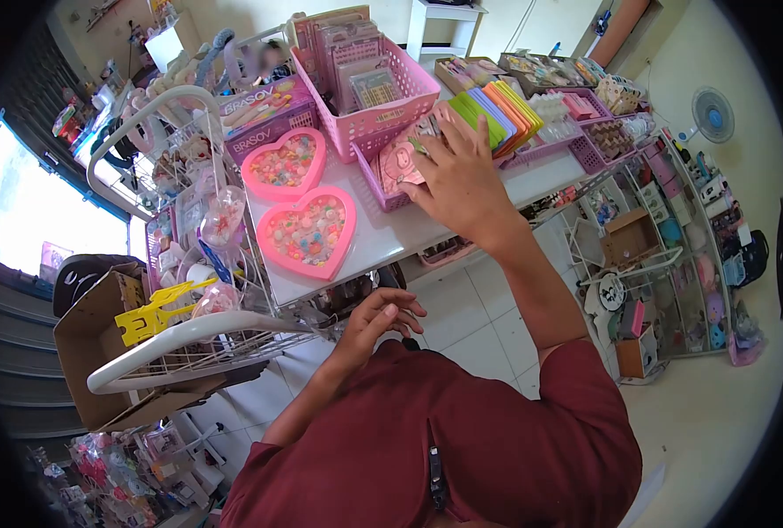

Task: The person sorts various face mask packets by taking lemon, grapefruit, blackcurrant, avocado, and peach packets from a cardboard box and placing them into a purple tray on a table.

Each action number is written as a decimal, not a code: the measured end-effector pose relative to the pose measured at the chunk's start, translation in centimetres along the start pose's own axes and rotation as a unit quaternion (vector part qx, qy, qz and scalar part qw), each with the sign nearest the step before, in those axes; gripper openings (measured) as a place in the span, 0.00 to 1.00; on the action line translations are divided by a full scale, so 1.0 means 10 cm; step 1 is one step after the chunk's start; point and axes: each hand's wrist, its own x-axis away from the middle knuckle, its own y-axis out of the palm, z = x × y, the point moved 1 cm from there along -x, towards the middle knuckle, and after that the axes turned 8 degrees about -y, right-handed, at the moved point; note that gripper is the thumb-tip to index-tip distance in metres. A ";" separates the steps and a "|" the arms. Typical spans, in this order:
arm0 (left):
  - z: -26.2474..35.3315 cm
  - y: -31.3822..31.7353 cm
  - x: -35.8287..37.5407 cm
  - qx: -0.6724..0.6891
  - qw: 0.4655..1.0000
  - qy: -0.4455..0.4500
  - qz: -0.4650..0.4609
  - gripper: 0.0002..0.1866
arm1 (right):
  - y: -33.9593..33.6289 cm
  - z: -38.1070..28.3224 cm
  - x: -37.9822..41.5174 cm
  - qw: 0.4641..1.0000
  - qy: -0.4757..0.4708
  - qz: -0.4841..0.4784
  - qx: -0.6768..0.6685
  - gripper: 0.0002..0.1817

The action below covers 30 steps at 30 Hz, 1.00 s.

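My right hand reaches over a low pink basket, its fingers spread across flat pink items printed with a cartoon face. Just beyond the fingertips stands a row of colourful thin packs in green, purple and orange. My left hand hangs in front of my body below the table edge, fingers loosely bent and apart, with nothing in it. Two pink heart-shaped boxes of colourful beads lie on the white table to the left of the basket.
A taller pink basket of packaged goods and a purple BRASOV box stand behind the hearts. On the left, a white wire rack adjoins the table, beside a cardboard box. Stocked shelves line the right.
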 end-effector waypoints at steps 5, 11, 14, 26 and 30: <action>-0.08 0.06 0.04 -0.019 0.999 -0.002 0.040 0.19 | 0.05 0.11 0.13 0.999 0.024 -0.009 -0.033 0.20; -0.16 0.17 0.13 -0.028 0.992 -0.014 0.118 0.18 | 0.11 0.41 0.24 0.996 0.006 0.037 -0.079 0.13; -0.26 0.22 0.19 -0.042 0.986 -0.015 0.161 0.17 | 0.08 0.42 0.26 0.993 0.001 0.061 -0.096 0.14; -1.76 -0.88 1.92 -0.211 0.874 -0.259 0.352 0.28 | 0.05 -0.73 0.82 0.809 -0.117 0.172 -0.550 0.13; -3.16 -1.87 3.68 -0.095 0.725 -0.456 0.507 0.30 | 0.77 -1.82 0.94 0.640 -0.143 -0.255 -0.710 0.17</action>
